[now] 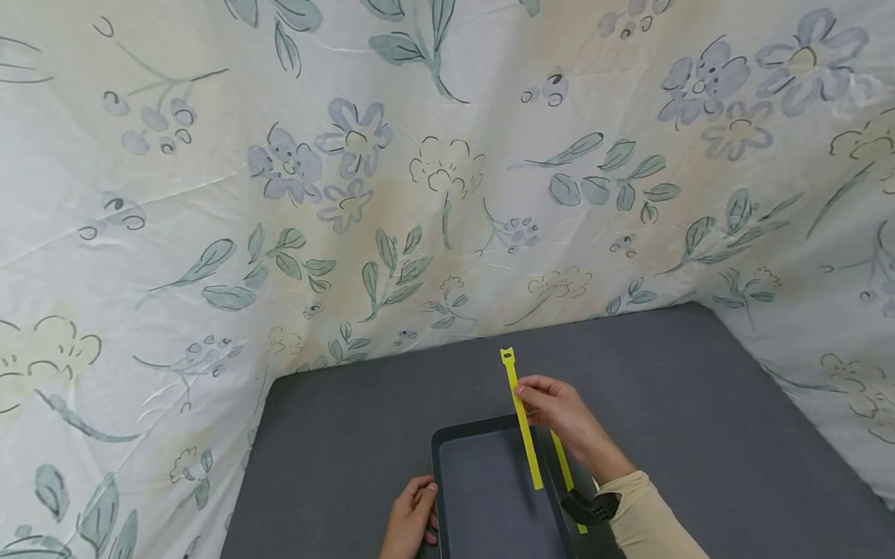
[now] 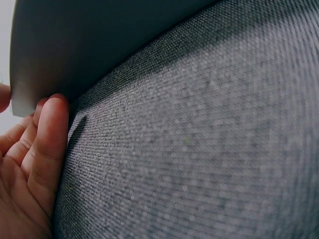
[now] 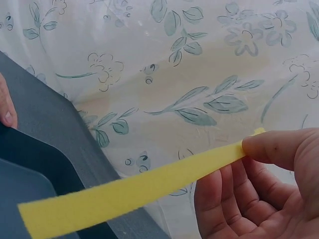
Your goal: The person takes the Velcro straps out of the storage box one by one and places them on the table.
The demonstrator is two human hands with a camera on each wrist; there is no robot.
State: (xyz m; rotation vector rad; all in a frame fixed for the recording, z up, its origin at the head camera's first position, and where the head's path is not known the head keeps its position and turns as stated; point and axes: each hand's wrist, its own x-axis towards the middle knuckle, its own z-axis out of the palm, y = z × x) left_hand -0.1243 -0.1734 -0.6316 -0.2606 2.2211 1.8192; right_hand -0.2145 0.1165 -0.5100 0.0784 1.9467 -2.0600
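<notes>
A yellow cable strap (image 1: 528,441) with a slotted head at its upper end is pinched between the thumb and fingers of my right hand (image 1: 568,419). It hangs over the right side of a dark rectangular tray (image 1: 488,504). In the right wrist view the strap (image 3: 129,186) stretches leftward from the fingertips, its plain end free. My left hand (image 1: 410,515) holds the tray's left edge, and in the left wrist view thumb and fingers sit on either side of the tray wall (image 2: 75,45). A second yellow strap (image 1: 562,462) lies along the tray's right side, partly hidden by the right wrist.
The tray rests on a dark grey fabric-covered table (image 1: 335,448). Floral curtains (image 1: 445,197) surround the table at the back and both sides. A black device (image 1: 590,507) is worn on the right wrist.
</notes>
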